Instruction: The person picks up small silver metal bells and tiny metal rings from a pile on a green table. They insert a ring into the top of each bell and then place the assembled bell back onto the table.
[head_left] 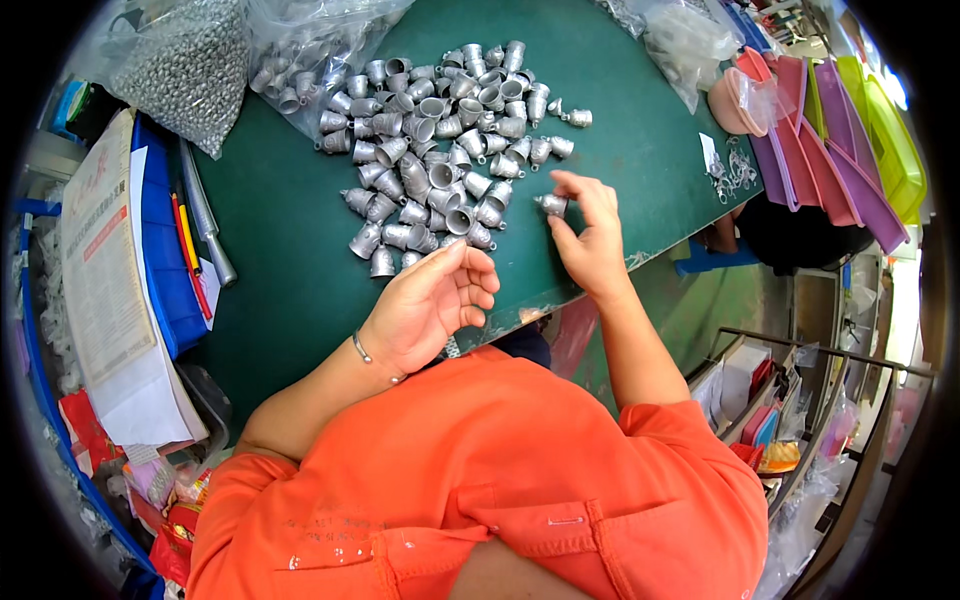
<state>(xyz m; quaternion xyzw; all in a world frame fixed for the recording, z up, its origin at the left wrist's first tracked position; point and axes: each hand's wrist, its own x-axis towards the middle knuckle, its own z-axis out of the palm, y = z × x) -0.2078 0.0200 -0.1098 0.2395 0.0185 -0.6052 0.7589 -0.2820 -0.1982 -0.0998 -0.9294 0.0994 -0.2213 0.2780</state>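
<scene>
Our right hand (594, 240) has thumb and forefinger apart around a single grey bell-shaped piece (550, 205), toward the near edge of the green tabletop (285, 265); we cannot tell whether they press on it. Our left hand (425, 298), loosely curled with nothing visible inside, is just beside the heap (415, 178). We judge this to be singling out pieces; next calls for a light pinch.
</scene>
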